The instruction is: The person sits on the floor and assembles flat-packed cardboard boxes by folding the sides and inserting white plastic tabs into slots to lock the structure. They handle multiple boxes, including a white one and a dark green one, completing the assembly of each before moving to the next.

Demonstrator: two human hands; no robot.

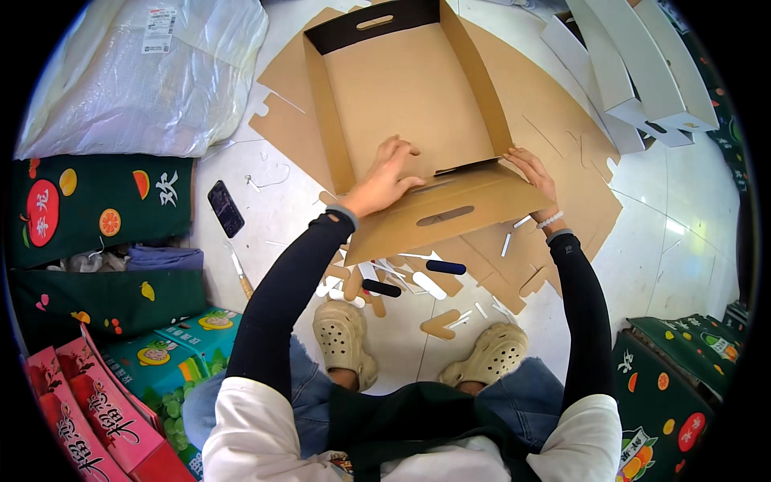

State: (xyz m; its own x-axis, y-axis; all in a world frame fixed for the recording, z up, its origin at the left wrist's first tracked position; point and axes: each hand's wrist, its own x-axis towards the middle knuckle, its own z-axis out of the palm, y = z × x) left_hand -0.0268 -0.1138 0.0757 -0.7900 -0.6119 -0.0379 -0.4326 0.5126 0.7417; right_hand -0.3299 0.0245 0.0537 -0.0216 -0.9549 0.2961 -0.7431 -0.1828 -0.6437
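Observation:
A brown cardboard box [414, 88] lies in front of me with its long side walls raised. Its far end wall [373, 26] is black inside and has a handle slot. The near end flap [446, 213], also slotted, slants toward me. My left hand [385, 178] is at the near left corner, fingers spread over the box's inside and thumb by the fold of the flap. At the near right corner my right hand [532, 173] grips the box, its fingers laid over where the side wall meets the flap; its thumb is hidden.
Flat cardboard sheets [574, 185] lie under the box. Cut-out scraps [430, 285] litter the floor before my shoes. Left are a phone [226, 209], a knife [239, 269], a plastic-wrapped bundle [144, 88] and printed cartons [100, 213]. White boxes [634, 64] stand far right.

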